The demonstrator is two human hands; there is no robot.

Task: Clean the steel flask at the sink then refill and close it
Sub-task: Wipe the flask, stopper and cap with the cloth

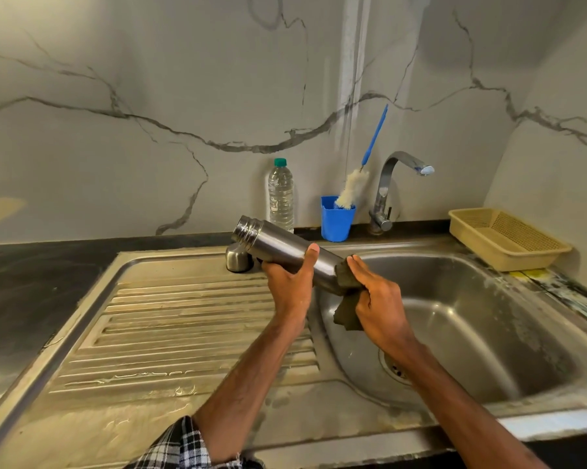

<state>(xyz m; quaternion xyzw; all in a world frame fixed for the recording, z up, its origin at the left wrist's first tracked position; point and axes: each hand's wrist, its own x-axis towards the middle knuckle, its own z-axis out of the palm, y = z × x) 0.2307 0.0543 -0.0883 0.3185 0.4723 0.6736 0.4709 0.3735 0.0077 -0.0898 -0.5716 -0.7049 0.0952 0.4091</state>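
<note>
Steel flask (282, 247): uncapped, tilted, mouth pointing up and away from sink basin (488, 299), base end over basin's left rim.
Left hand (292, 282): grip closed round flask mid-body, thumb on top.
Right hand (376, 299): grip holding dark cloth (347, 319) against flask's base end (cloth tail hangs over basin).
Steel cap (238, 260): stands left of basin, just behind flask.
Behind basin: tap (386, 191), blue cup (337, 220) holding bottle brush (353, 189); water bottle (280, 196) behind and further left.
Right of basin: beige basket (508, 238) on surface.
</note>
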